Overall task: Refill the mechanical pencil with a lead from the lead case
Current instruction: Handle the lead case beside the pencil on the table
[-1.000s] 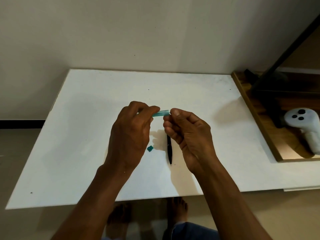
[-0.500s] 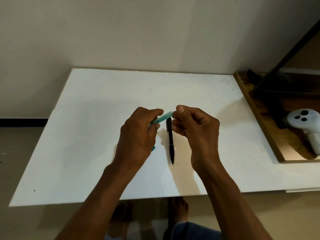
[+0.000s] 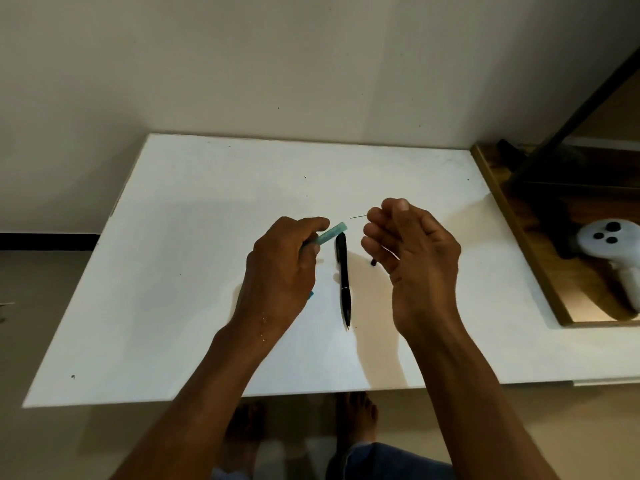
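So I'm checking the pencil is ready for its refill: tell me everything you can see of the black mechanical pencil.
The mechanical pencil is slim, black and glossy like plastic, with a thin pale ring low on the barrel. It lies flat on the white table, tip toward the person, far end near the open mouth of the teal lead case. Neither hand touches it; it lies between them. A small dark piece, possibly its cap, lies to its right.

Pencil (image 3: 343,278) lies on the worktop (image 3: 194,237) between both hands: left hand (image 3: 282,268) holds the lead case (image 3: 330,233), right hand (image 3: 412,251) pinches a lead (image 3: 358,216) behind it; controller (image 3: 613,244) far right.
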